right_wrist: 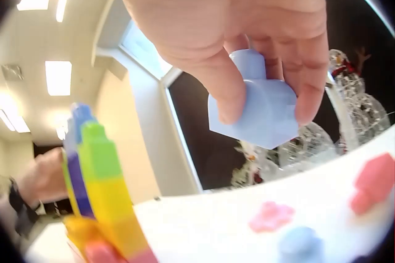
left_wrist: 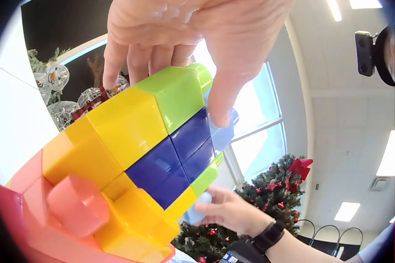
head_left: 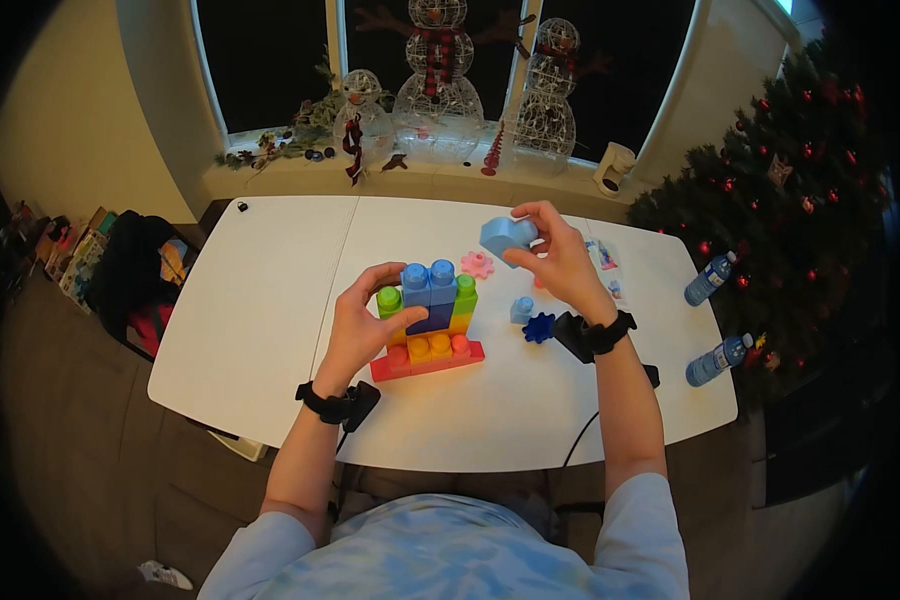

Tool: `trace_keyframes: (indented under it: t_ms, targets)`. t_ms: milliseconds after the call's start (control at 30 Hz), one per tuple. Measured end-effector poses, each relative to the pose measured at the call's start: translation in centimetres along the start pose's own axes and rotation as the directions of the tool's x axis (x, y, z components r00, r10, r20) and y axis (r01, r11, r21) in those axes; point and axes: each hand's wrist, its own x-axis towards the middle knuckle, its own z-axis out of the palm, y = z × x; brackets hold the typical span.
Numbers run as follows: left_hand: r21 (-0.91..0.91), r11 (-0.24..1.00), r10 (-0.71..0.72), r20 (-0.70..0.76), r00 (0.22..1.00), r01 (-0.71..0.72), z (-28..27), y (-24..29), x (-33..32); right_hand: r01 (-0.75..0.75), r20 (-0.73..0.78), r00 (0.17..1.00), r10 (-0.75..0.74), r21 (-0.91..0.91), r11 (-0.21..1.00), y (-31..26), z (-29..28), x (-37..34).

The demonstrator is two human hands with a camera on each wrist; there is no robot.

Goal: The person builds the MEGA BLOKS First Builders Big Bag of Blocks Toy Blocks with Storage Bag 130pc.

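Observation:
A block structure (head_left: 429,319) stands on the white table, with a red base, yellow and dark blue blocks in the middle, and green and light blue ones on top. The left hand (head_left: 358,325) grips its upper part from the left, thumb on the near side; in the left wrist view the thumb (left_wrist: 223,99) lies against a light blue block. Raised to the right of the structure, the right hand (head_left: 560,262) pinches a light blue block (head_left: 508,237) between thumb and fingers. The right wrist view shows this block (right_wrist: 262,112) held above the table, apart from the structure.
On the table (head_left: 250,300) lie a pink gear piece (head_left: 477,265), a small light blue block (head_left: 522,310) and a dark blue gear (head_left: 539,328). Two water bottles (head_left: 710,279) stand at the right edge. Wire snowmen (head_left: 438,100) line the windowsill, and a decorated tree (head_left: 770,190) is at the right.

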Motion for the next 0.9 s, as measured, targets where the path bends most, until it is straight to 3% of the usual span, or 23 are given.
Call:
trace_keyframes:
  t_ms: [67,167,400,900]
  targets:
    - [0.001,1.000,0.004,-0.017,1.000,-0.004,0.4,0.9,0.4,0.370,0.024,0.927,-0.373,0.091,0.925,-2.5,1.1,0.3]
    - [0.018,1.000,-0.003,-0.023,1.000,0.004,1.1,1.9,1.0,0.471,0.134,0.867,-0.479,0.089,0.877,-4.8,2.7,0.7]
    - [-0.012,1.000,0.018,-0.038,0.999,-0.019,1.6,1.3,1.8,0.476,0.256,0.838,-0.483,0.093,0.875,-5.6,4.0,1.1]
    - [0.009,0.999,-0.047,-0.042,0.998,0.047,1.5,1.8,1.8,0.575,0.189,0.806,-0.561,-0.022,0.818,-4.5,5.8,0.4]
